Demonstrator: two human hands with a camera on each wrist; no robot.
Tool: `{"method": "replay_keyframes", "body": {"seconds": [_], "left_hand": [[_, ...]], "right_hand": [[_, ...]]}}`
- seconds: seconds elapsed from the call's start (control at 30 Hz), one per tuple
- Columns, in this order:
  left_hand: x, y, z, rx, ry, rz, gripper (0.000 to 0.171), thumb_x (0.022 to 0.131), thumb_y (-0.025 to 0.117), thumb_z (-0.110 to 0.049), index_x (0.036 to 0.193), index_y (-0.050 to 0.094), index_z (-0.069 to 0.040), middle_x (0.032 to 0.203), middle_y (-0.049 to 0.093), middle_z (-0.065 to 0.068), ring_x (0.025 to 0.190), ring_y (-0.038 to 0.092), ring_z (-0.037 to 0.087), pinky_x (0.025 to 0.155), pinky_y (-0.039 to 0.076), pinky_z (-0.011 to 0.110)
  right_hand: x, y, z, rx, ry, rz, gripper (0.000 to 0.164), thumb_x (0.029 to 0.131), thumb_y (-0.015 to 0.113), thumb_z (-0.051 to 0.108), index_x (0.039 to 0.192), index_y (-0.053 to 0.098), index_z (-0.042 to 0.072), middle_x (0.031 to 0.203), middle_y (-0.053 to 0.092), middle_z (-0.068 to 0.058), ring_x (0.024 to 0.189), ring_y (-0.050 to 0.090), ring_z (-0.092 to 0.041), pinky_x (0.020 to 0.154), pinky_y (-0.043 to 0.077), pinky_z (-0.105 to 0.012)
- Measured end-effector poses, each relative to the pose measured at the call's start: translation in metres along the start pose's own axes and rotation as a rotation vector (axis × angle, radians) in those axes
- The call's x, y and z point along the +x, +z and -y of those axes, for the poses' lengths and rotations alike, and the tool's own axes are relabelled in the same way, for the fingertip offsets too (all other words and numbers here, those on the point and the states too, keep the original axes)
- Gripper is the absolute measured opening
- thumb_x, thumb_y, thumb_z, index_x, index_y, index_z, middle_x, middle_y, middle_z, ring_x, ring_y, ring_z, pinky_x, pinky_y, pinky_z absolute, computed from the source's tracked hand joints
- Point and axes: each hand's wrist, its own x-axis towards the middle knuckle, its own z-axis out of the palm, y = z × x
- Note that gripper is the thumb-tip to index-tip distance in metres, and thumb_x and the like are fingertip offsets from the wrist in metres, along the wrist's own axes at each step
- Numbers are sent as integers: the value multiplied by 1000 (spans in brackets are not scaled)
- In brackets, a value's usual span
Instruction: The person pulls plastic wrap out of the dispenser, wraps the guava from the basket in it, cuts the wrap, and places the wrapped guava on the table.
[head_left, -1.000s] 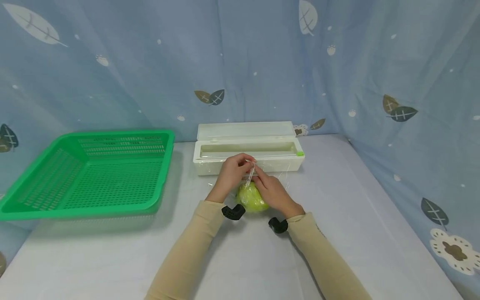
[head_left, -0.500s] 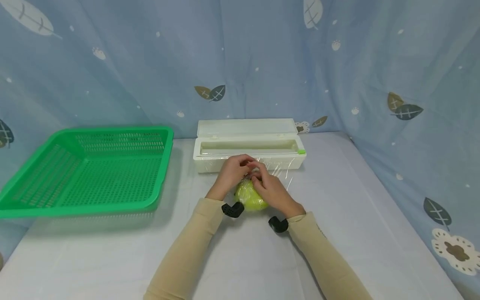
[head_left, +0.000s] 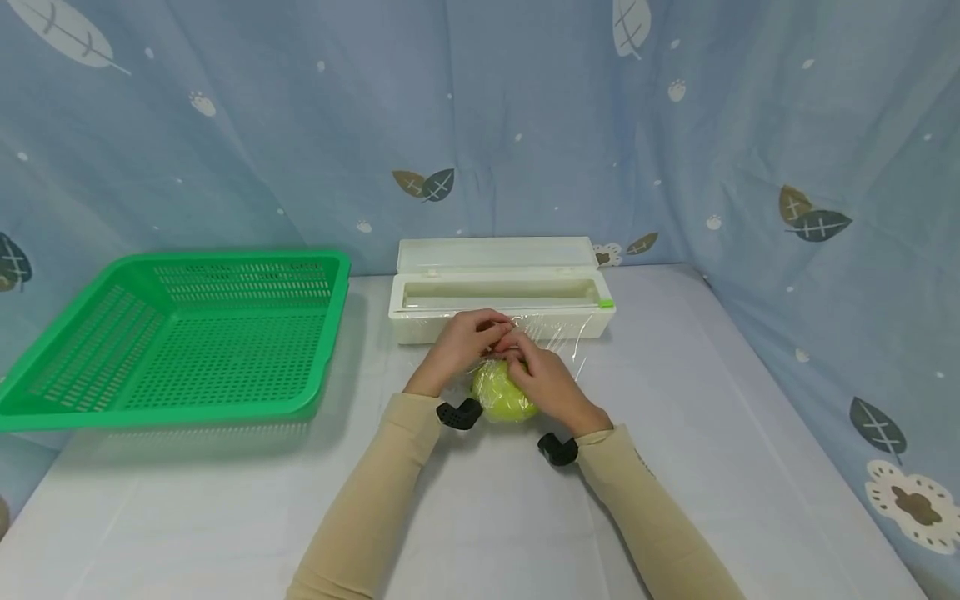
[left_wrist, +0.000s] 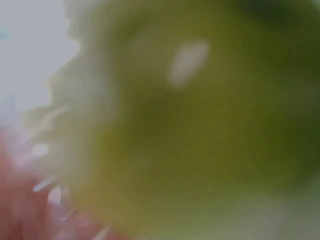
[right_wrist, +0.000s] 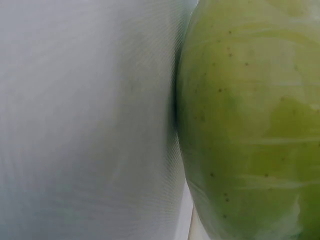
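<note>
A round yellow-green fruit [head_left: 503, 396] with small dark specks rests on the white table, wrapped in clear plastic wrap [head_left: 558, 332]. Close up in the right wrist view, the fruit [right_wrist: 250, 125] shows the film lying over its skin in creases. My left hand [head_left: 465, 343] pinches the wrap just behind the fruit's top. Against those fingertips, my right hand [head_left: 542, 375] pinches the film too, its palm side over the fruit's right. Exact fingertip contact is hidden. The left wrist view is blurred, with the fruit [left_wrist: 200, 125] filling most of it.
Directly behind the hands stands a white plastic wrap dispenser [head_left: 420, 327], lid raised, with a green slider [head_left: 606, 303] at its right end. A green slotted basket [head_left: 327, 358] sits on the left of the table [head_left: 712, 467]. A blue patterned curtain [head_left: 510, 108] hangs behind.
The film gathered upright between my hands a second ago is now lower. My right fingers have moved up and left to meet the left ones, and the fruit stays in place.
</note>
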Motion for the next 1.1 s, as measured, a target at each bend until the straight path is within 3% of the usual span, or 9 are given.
{"method": "replay_keyframes", "body": {"seconds": [0.13,0.33,0.53,0.6,0.8,0.93,1.1], "left_hand": [[-5,-14,-3,52,-33,106,30,91,49,-38,110,60,-18,91,61,-2,79,58,14,63,48,30],[-14,-40,-14,233,-84,259,29,90,49,-40,105,62,-20,90,61,-2,75,57,18,61,47,31],[-22,-49,-18,355,-45,375,16,86,58,-30,93,66,-18,82,61,-5,75,55,14,65,44,28],[-22,-50,-16,349,-40,374,13,85,59,-27,90,66,-17,81,61,-4,73,53,14,64,43,28],[-19,-47,-10,324,-29,301,15,88,56,-29,87,64,-16,80,57,-3,73,49,14,64,40,29],[-15,-38,-1,280,-14,287,12,87,55,-23,85,64,-15,79,58,-2,72,52,14,63,43,28],[-13,-28,5,164,-57,307,13,88,52,-17,86,63,-10,76,59,4,67,55,18,60,47,31]], "right_hand": [[0,0,-1,1,27,-1,22,88,40,16,106,50,21,101,63,8,70,53,-7,61,42,-29],[1,-2,1,12,54,-21,21,87,41,17,105,51,23,97,62,11,76,54,-7,68,43,-30],[2,-2,-1,-4,64,-16,20,86,42,18,105,49,20,91,64,6,71,53,-10,68,42,-30],[2,-1,-1,3,71,-17,19,86,41,18,104,49,20,85,62,7,62,47,-11,61,41,-29],[1,0,-1,5,85,-21,19,86,41,19,103,48,19,71,55,6,56,42,-10,59,38,-29],[1,1,0,8,104,-21,17,87,40,21,102,49,20,88,63,6,63,49,-10,61,41,-29],[1,1,0,-34,96,-30,17,88,39,21,101,50,19,97,63,4,69,51,-12,63,42,-29]]}}
